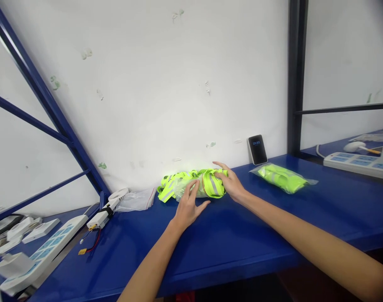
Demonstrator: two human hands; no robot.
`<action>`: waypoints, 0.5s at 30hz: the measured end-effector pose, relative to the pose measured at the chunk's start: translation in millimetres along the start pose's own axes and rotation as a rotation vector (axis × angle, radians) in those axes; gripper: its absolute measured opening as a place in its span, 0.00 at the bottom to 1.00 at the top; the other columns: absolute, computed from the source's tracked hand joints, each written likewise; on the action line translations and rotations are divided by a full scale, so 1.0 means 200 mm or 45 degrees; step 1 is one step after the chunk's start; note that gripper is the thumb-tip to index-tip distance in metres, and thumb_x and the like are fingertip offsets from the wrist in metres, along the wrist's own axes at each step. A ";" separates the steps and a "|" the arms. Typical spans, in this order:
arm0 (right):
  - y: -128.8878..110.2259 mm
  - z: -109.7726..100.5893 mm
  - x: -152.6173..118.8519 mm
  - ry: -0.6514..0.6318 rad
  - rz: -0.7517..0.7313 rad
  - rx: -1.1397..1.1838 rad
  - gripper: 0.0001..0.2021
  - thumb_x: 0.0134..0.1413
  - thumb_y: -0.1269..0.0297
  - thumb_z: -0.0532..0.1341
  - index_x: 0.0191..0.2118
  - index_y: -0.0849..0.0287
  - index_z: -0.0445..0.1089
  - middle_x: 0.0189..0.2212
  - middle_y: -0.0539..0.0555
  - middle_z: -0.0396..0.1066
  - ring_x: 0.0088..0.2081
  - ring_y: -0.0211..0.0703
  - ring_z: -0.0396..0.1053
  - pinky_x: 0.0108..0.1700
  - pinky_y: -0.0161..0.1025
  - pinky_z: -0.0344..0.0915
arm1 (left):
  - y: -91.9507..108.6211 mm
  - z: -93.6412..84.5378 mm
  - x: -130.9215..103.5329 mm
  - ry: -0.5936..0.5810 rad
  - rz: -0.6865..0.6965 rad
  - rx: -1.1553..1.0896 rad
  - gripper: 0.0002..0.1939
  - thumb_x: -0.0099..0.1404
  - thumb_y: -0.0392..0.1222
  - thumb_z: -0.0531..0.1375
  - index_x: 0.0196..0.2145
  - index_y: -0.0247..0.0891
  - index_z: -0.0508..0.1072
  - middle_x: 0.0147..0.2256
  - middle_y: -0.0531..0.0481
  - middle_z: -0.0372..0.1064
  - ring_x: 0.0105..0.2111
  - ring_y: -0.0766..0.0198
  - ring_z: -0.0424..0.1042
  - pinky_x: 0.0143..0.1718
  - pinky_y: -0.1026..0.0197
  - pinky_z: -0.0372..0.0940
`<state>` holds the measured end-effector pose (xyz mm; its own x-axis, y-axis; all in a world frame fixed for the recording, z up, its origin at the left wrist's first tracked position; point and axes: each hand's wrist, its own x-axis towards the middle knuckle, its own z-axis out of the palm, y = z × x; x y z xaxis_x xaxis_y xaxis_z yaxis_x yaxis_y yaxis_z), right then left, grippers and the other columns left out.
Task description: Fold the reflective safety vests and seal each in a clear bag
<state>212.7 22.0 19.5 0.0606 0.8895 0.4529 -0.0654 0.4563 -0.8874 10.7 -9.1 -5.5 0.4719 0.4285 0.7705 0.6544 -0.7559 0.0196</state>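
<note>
A bundled neon-yellow reflective vest (pixel 214 186) with silver strips lies on the blue shelf by the wall, its right end partly in front of my right hand. My right hand (pixel 231 183) grips that right end, thumb on the near side and index finger stretched out above it. A clear plastic bag (pixel 180 188) wraps around the middle of the bundle. Against this bag rest the fingertips of my left hand (pixel 188 208), with its thumb spread away to the right. More neon-yellow reflective strapping (pixel 166 191) lies loose on the left, behind the bag.
On the right lies another neon-yellow bundle in a clear bag (pixel 281 178), near a small display (pixel 257 149) leaning on the wall. Flat plastic bags (pixel 136 200), a white fan (pixel 118 194) and a wired battery pack (pixel 100 218) sit left. Power strips (pixel 49 249) flank the shelf.
</note>
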 end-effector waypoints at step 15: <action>-0.02 0.03 -0.07 -0.286 -0.263 -0.307 0.11 0.47 0.57 0.63 0.35 0.58 0.72 0.39 0.54 0.73 0.42 0.50 0.69 0.47 0.44 0.61 | -0.04 -0.03 -0.03 -0.401 -0.157 0.166 0.43 0.60 0.50 0.61 0.66 0.42 0.42 0.63 0.39 0.52 0.65 0.50 0.49 0.64 0.37 0.36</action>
<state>205.6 8.2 16.7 -0.1732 0.7746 0.6082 0.1626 0.6316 -0.7581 -1.6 -7.9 -5.9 0.5304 0.6590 0.5333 0.7780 -0.6283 0.0027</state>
